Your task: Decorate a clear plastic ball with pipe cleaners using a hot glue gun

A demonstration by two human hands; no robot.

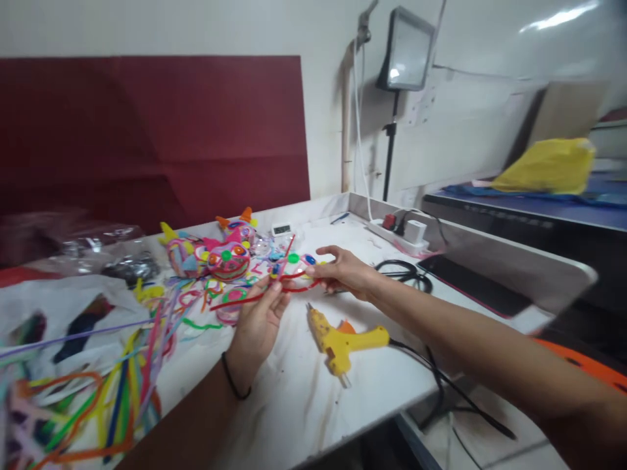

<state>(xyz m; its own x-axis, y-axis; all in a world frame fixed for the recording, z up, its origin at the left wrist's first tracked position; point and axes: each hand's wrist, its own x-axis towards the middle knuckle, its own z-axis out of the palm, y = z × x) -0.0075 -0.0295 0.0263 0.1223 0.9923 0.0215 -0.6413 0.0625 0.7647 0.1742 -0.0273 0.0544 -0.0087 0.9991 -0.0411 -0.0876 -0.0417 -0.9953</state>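
My left hand (262, 320) is closed in a pinch on a red pipe cleaner (240, 301), whose free end sticks out to the left. My right hand (345, 271) pinches the right side of a small craft face (292, 258) with blue eyes and a green nose. The red pipe cleaner runs along the lower edge of this face between both hands. Where the fingertips meet it, detail is blurred. Below the hands, a yellow hot glue gun (343, 343) lies on its side on the white table (289, 405).
Finished-looking colourful craft heads (228, 260) stand behind my left hand. Many loose pipe cleaners (122, 385) and plastic bags (98, 251) cover the left side. A small digital display (281, 229), a power strip (399, 236), a coiled black cable (406, 271) and a dark phone-like slab (473, 284) lie farther back.
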